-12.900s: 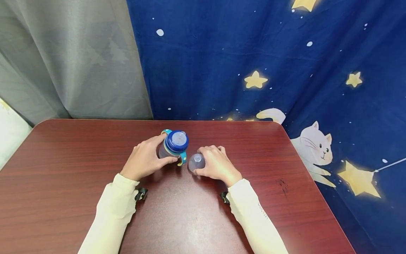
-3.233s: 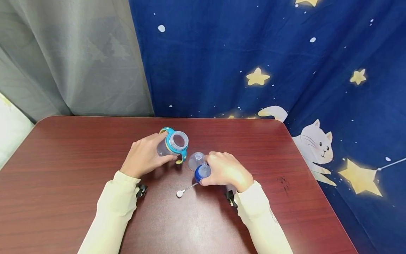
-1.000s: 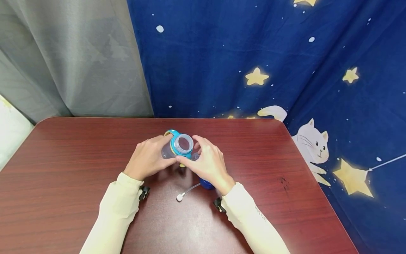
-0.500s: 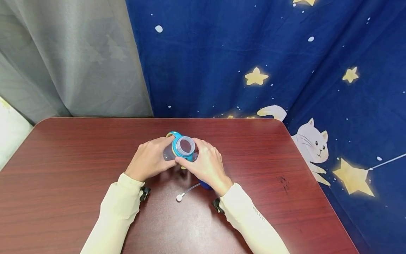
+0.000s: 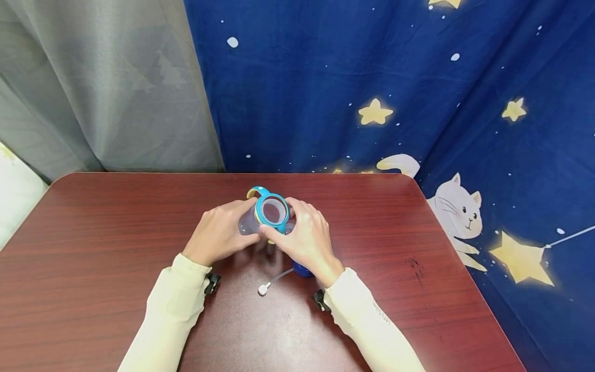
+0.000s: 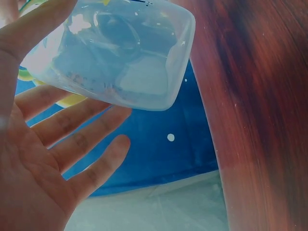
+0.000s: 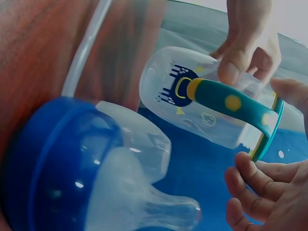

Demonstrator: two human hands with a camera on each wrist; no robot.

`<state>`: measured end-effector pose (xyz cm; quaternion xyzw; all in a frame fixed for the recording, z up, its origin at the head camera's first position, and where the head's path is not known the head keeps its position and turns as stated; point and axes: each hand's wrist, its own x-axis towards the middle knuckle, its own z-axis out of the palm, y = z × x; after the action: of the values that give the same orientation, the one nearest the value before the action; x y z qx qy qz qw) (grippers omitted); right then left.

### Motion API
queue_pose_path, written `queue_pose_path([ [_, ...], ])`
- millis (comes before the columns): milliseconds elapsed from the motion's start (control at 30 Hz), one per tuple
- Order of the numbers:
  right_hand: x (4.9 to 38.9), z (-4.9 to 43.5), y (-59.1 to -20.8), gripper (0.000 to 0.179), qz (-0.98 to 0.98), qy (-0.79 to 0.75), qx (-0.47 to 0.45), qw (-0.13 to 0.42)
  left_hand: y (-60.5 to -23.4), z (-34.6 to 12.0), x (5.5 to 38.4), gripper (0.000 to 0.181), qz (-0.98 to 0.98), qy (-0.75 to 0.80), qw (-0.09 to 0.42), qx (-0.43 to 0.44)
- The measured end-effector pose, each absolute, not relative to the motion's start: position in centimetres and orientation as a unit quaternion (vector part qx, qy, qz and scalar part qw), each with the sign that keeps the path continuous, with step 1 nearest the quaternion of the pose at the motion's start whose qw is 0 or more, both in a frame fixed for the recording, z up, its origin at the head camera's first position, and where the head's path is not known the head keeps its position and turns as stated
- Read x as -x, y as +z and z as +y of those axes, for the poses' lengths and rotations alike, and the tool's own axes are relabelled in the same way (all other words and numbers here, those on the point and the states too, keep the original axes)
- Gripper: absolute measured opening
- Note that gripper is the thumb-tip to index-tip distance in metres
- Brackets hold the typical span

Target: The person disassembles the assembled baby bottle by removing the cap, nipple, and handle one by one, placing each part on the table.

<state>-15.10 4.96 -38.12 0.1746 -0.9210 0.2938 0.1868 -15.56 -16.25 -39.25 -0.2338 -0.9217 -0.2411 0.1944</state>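
A clear baby bottle with no top on its mouth is tilted above the table, held between both hands. My left hand grips the bottle's body, thumb on one side and fingers on the other. My right hand pinches the turquoise handle ring at the bottle's mouth, thumb and fingertips on opposite edges. One dotted handle stretches down along the printed body. In the head view the ring surrounds the mouth, level with its rim. Below the right hand lies the blue collar with its nipple.
A thin straw with a white weighted end runs from the blue collar across the brown table. Beside the collar stands a clear dome cap, mostly hidden by the right hand in the head view. Grey and blue curtains hang behind the table.
The blue nipple collar came off the bottle and was set down near the dome cap. The right hand moved to the handle ring, which has just slid up toward the bottle's rim.
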Motion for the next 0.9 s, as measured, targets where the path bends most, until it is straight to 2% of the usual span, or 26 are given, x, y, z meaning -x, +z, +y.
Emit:
queue_pose_path([
  [600,14.5,6.8,-35.2,0.060,-0.890,0.352,-0.168,0.237,-39.5,-16.5,15.5,0.070,-0.918,-0.257,0.197,0.229],
  [900,14.9,8.4,-34.2,0.059,-0.874,0.385,-0.147,0.257,-39.4,-16.5,15.5,0.072,-0.925,-0.263,0.171,0.212],
])
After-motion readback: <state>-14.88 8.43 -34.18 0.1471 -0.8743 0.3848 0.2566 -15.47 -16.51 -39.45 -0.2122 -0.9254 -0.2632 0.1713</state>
